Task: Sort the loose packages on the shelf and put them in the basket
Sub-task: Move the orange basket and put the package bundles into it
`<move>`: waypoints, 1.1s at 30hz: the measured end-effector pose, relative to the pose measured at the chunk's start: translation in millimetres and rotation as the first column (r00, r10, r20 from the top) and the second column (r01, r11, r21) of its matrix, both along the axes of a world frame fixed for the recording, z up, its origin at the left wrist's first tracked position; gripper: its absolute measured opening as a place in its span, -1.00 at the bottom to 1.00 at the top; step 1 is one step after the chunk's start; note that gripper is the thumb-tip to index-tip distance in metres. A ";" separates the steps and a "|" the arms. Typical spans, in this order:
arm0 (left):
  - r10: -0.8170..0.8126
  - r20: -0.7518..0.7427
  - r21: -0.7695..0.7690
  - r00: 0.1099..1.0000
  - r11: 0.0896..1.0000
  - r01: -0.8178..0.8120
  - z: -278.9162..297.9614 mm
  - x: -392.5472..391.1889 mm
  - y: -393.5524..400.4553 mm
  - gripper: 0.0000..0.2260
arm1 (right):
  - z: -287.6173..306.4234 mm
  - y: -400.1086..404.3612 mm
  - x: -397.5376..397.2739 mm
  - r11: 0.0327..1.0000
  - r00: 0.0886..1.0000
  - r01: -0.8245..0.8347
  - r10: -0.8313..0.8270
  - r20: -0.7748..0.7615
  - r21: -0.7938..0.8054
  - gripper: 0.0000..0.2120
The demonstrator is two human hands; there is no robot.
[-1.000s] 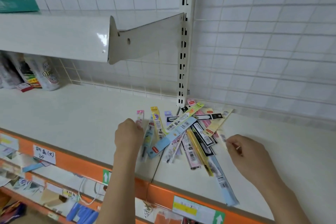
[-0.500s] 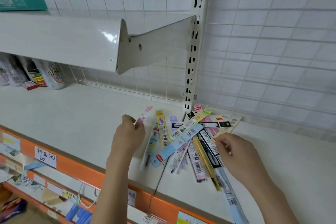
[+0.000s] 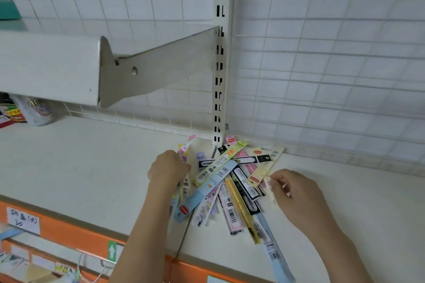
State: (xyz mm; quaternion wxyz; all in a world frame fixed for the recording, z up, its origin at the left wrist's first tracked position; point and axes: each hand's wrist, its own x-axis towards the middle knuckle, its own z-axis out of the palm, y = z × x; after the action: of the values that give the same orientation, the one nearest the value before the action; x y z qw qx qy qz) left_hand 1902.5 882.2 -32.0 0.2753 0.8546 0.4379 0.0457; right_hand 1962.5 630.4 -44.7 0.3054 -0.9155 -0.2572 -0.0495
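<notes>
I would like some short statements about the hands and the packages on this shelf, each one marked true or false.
1. The left hand grips a pink flowered package. True.
2. The pile of packages lies inside a basket. False: it lies on the white shelf; no basket is in view.
3. The right hand pinches a pale package at the pile's right edge. True.
4. The shelf's front edge strip is green. False: it is orange.

The left hand (image 3: 169, 169) hides its fingertips and several packages' (image 3: 184, 188) lower ends.
</notes>
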 end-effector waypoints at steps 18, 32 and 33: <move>0.058 0.432 -0.136 0.900 0.991 0.001 24.8 -66.6 18.1 -0.67 | 19.4 80.2 9.2 0.960 0.975 -0.215 0.223 0.025 -0.182 -0.82; 0.045 0.416 -0.148 0.908 0.989 0.019 15.6 -94.8 14.3 -0.82 | 22.4 121.9 33.1 0.844 0.964 -0.253 0.262 -0.048 -0.473 -0.78; 0.047 0.414 -0.152 0.909 0.988 0.018 15.4 -94.6 13.8 -0.82 | 23.2 120.8 32.3 0.859 0.968 -0.235 0.250 -0.029 -0.455 -0.75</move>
State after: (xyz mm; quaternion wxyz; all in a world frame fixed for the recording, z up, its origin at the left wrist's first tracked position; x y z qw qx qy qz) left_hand 1807.9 896.0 -16.6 0.4262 0.7986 0.3776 0.1950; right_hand 1994.9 751.3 -21.4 0.0824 -0.9208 -0.3795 0.0365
